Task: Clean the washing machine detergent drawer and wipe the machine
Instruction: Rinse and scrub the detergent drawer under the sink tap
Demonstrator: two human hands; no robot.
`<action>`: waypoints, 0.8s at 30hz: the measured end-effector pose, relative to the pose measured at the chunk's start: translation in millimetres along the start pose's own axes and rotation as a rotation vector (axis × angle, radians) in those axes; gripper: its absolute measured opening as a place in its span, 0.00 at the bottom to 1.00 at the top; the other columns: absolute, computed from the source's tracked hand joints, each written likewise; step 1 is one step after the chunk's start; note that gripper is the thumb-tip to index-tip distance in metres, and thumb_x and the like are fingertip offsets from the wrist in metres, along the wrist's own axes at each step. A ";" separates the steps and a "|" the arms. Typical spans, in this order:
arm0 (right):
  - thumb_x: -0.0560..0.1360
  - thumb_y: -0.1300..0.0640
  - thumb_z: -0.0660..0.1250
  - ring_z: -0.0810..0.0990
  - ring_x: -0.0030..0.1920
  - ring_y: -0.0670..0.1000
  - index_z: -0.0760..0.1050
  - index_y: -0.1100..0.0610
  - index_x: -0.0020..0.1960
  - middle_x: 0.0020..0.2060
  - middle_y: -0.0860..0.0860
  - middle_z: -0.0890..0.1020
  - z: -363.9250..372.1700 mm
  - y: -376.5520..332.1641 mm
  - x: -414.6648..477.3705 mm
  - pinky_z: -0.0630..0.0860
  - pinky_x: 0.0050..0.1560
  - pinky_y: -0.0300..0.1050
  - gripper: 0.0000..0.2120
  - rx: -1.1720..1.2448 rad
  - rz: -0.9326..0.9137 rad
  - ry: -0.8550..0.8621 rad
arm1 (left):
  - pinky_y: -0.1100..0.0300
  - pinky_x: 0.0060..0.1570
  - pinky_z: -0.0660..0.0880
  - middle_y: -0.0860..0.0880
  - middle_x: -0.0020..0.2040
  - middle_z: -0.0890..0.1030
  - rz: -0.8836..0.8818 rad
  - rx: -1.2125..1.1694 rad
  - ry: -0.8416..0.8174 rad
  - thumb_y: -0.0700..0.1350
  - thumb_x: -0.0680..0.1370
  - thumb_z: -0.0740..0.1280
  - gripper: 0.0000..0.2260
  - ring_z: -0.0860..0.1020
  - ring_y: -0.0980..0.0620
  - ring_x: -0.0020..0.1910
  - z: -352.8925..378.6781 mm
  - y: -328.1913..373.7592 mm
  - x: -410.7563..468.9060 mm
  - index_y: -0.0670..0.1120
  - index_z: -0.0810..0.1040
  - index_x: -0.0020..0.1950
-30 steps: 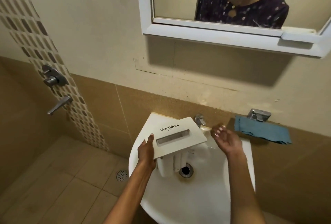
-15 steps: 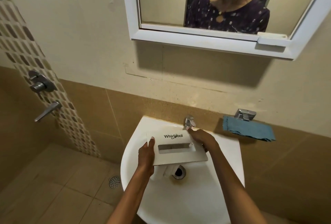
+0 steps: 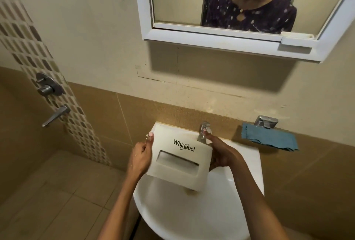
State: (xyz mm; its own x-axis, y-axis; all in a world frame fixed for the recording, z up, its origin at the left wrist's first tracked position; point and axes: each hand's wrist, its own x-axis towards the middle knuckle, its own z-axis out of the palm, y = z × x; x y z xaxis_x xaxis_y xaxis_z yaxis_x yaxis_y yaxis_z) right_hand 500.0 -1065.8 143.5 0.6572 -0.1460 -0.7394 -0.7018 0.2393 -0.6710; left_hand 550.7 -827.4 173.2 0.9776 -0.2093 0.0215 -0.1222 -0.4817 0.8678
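The white Whirlpool detergent drawer [image 3: 180,160] is held tilted over the white sink [image 3: 192,218], its front panel facing me. My left hand [image 3: 141,156] grips the drawer's left edge, thumb on top. My right hand [image 3: 223,153] is beside the drawer's right edge, and its raised fingertips hold the handle of the chrome tap [image 3: 204,131]. Its other fingers are curled next to the drawer. The drawer hides the drain and its own compartments. I cannot see any running water.
A blue cloth [image 3: 269,139] hangs on the ledge right of the sink, under a chrome fitting [image 3: 266,121]. A white-framed mirror [image 3: 240,38] hangs above. Shower valve and lever [image 3: 51,103] are on the left wall, above tiled floor.
My right hand moved from open air above the basin to the tap and stays there. The drawer has risen and shifted toward the back of the sink, now covering the drain.
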 end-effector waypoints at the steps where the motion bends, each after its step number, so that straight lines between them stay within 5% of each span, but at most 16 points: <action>1: 0.71 0.30 0.58 0.82 0.40 0.59 0.74 0.58 0.61 0.41 0.58 0.83 1.8 1.4 0.3 0.80 0.37 0.53 0.35 -0.027 0.015 -0.033 | 0.59 0.29 0.52 0.51 0.26 0.57 0.015 0.006 -0.005 0.55 0.80 0.52 0.22 0.57 0.54 0.27 -1.8 -1.3 -1.2 0.48 0.54 0.30; 9: 0.78 0.51 0.62 0.81 0.41 0.53 0.76 0.54 0.48 0.42 0.54 0.82 14.5 -12.6 1.4 0.79 0.42 0.51 0.08 -0.291 -0.030 -0.120 | 0.65 0.23 0.55 0.54 0.23 0.56 0.245 0.029 -0.021 0.52 0.80 0.56 0.23 0.58 0.56 0.21 -12.0 6.5 -6.2 0.48 0.54 0.28; 14: 0.76 0.47 0.64 0.82 0.49 0.55 0.74 0.58 0.62 0.52 0.55 0.83 26.3 -30.7 16.6 0.78 0.50 0.52 0.19 -0.424 -0.079 -0.155 | 0.65 0.25 0.51 0.55 0.21 0.56 0.449 0.046 -0.044 0.61 0.77 0.53 0.23 0.59 0.56 0.21 -9.1 -3.7 -4.2 0.51 0.54 0.27; 17: 0.73 0.41 0.66 0.78 0.58 0.55 0.68 0.54 0.68 0.60 0.54 0.78 35.1 -34.3 21.0 0.76 0.57 0.50 0.28 -0.542 -0.165 -0.021 | 0.64 0.26 0.51 0.54 0.22 0.54 0.585 0.104 -0.036 0.64 0.79 0.48 0.24 0.60 0.59 0.21 0.7 -24.8 -0.9 0.52 0.52 0.28; 20: 0.73 0.43 0.68 0.76 0.55 0.53 0.67 0.52 0.68 0.61 0.54 0.76 37.9 -31.9 21.7 0.74 0.50 0.43 0.28 -0.560 -0.222 0.096 | 0.66 0.26 0.52 0.54 0.23 0.54 0.608 0.114 -0.013 0.63 0.80 0.44 0.20 0.61 0.61 0.23 6.6 -42.2 -0.4 0.56 0.51 0.31; 24: 0.72 0.48 0.69 0.74 0.39 0.49 0.69 0.56 0.57 0.46 0.52 0.76 40.4 -16.9 27.9 0.67 0.31 0.39 0.19 -0.602 -0.281 0.211 | 0.67 0.31 0.58 0.59 0.30 0.63 0.620 0.116 -0.054 0.63 0.80 0.44 0.18 0.66 0.64 0.32 13.3 -65.9 -0.8 0.57 0.60 0.34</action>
State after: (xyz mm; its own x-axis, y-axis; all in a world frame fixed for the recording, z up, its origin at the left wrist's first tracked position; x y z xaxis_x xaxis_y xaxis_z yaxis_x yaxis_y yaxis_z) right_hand 541.4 -1035.2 136.4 0.8118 -0.3222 -0.4869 -0.5829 -0.3995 -0.7075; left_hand 555.7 -806.9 109.5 0.7094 -0.5201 0.4757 -0.6841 -0.3455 0.6424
